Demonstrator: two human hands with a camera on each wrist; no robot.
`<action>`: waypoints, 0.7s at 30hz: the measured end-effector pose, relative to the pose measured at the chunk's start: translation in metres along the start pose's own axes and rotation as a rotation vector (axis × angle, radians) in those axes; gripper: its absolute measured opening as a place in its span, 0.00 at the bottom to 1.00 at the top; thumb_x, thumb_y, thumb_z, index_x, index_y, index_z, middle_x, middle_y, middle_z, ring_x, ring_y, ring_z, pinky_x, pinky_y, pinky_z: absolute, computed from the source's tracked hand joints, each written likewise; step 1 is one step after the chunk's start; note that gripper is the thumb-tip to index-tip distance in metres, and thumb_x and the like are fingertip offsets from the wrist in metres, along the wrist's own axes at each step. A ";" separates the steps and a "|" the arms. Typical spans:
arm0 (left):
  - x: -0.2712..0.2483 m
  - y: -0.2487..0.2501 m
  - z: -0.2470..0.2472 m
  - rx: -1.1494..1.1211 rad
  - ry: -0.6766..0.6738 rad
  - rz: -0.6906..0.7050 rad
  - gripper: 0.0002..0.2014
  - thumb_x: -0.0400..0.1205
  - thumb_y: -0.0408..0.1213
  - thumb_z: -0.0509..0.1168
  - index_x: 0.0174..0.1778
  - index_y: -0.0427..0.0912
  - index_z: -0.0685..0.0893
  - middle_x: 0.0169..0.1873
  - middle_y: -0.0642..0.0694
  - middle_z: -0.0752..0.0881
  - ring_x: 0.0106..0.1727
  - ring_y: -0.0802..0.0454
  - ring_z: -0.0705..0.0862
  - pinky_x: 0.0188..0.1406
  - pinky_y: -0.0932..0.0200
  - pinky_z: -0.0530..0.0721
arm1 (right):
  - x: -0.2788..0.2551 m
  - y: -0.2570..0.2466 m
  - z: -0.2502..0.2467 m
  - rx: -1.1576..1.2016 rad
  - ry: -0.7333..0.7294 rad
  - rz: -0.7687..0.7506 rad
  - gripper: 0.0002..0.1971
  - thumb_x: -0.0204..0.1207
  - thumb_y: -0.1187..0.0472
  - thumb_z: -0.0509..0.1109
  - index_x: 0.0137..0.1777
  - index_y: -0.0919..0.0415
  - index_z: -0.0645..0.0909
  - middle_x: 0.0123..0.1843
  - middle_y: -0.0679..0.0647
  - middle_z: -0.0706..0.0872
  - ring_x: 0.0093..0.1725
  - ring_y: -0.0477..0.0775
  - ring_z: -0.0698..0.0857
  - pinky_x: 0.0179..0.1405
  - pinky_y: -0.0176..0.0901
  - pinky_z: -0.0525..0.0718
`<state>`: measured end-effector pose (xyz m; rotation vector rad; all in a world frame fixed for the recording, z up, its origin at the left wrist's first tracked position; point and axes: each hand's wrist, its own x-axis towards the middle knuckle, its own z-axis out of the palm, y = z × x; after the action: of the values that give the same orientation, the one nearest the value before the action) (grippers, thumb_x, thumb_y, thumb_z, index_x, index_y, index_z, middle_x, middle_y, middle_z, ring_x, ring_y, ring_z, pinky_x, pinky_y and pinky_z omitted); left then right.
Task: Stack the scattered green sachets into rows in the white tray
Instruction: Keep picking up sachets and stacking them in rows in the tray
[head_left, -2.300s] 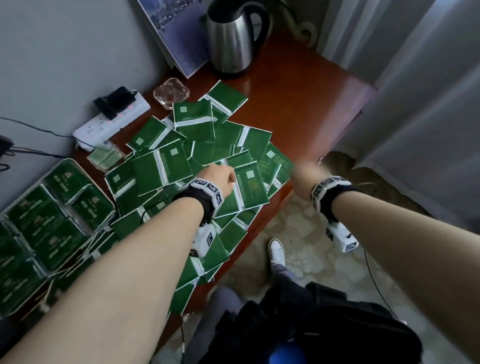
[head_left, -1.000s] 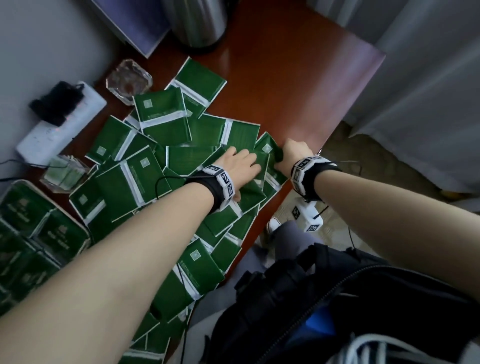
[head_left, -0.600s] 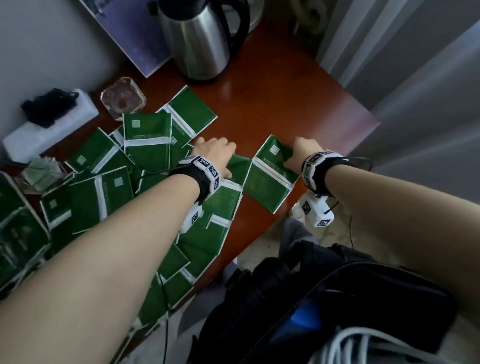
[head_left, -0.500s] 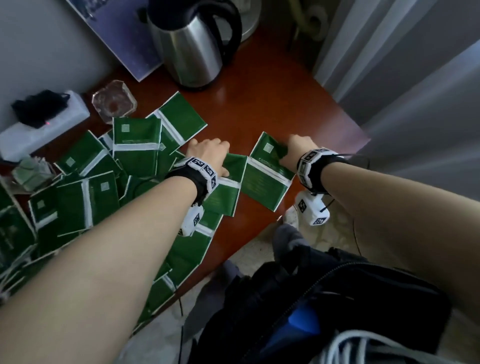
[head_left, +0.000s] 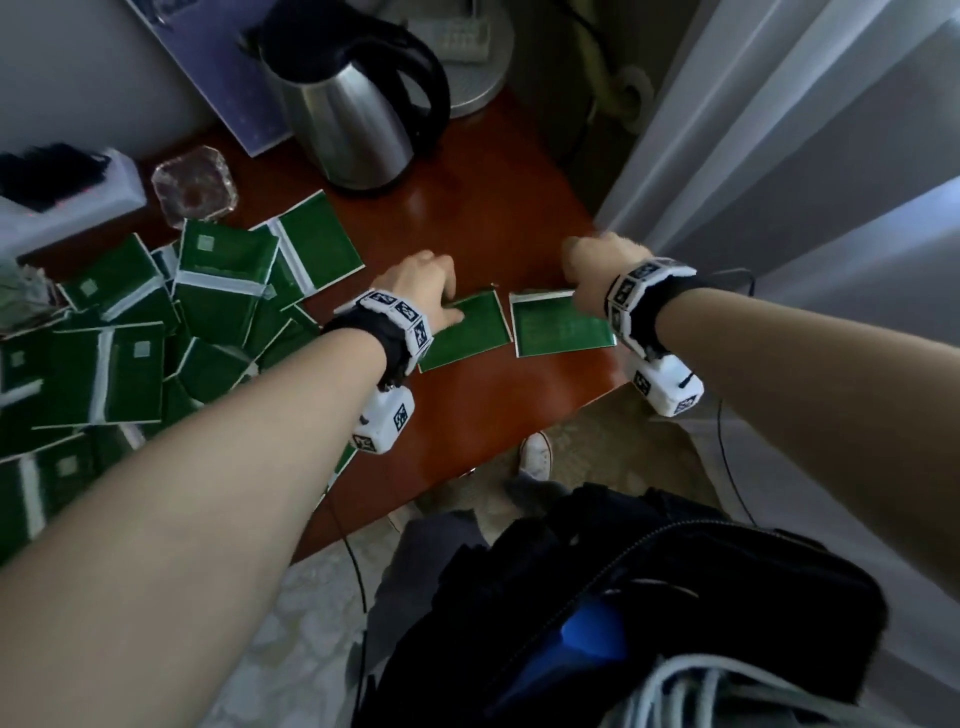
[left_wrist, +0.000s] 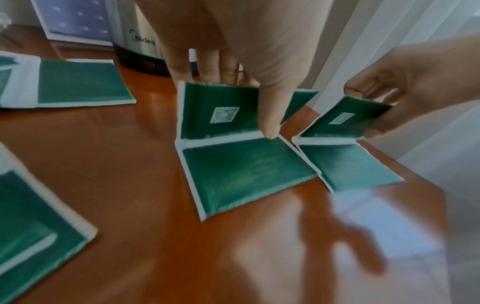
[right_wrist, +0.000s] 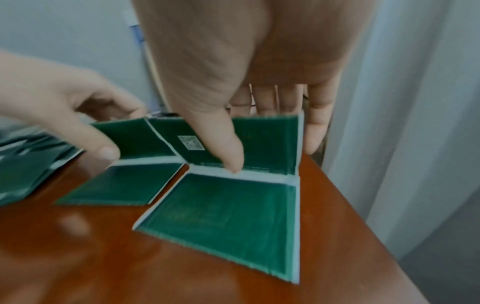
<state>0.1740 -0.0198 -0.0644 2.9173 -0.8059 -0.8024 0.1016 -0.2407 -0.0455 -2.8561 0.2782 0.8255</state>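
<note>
Folding sachets (left_wrist: 244, 144), hands (left_wrist: 233, 61) wrist-view only

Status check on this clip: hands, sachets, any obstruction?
Left hand pinches left sachet pair, right hand pinches right sachet pair, both folding on table. Tray not in view. Nothing blocking.

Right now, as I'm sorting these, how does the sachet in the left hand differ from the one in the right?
The left sachet lies askew near the pile; the right sachet lies straighter by the table edge. The left hand pinches the left sachet, the right hand the right sachet. Both are green, folded at a white seam, one half raised.
</note>
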 end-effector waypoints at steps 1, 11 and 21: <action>-0.007 -0.001 0.009 -0.039 -0.008 0.023 0.21 0.73 0.55 0.76 0.56 0.52 0.78 0.58 0.50 0.78 0.58 0.47 0.81 0.47 0.51 0.79 | -0.002 -0.004 0.006 -0.064 -0.018 -0.046 0.20 0.73 0.63 0.73 0.63 0.60 0.73 0.56 0.58 0.78 0.50 0.62 0.79 0.45 0.55 0.82; -0.087 0.033 0.134 0.048 0.055 0.068 0.59 0.70 0.79 0.52 0.87 0.43 0.40 0.86 0.47 0.33 0.86 0.46 0.35 0.83 0.31 0.45 | -0.037 -0.004 0.126 -0.176 -0.008 -0.273 0.68 0.61 0.19 0.65 0.86 0.57 0.29 0.86 0.59 0.28 0.86 0.65 0.35 0.83 0.71 0.42; -0.141 0.058 0.191 0.073 0.333 0.037 0.39 0.73 0.43 0.75 0.80 0.46 0.67 0.81 0.48 0.67 0.82 0.45 0.64 0.78 0.30 0.62 | -0.092 0.005 0.176 -0.186 0.198 -0.314 0.48 0.76 0.61 0.65 0.88 0.56 0.37 0.89 0.59 0.37 0.87 0.64 0.43 0.84 0.68 0.45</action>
<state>-0.0490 0.0212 -0.1549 2.9679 -0.8677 -0.2751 -0.0660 -0.1981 -0.1430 -3.0427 -0.2349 0.5351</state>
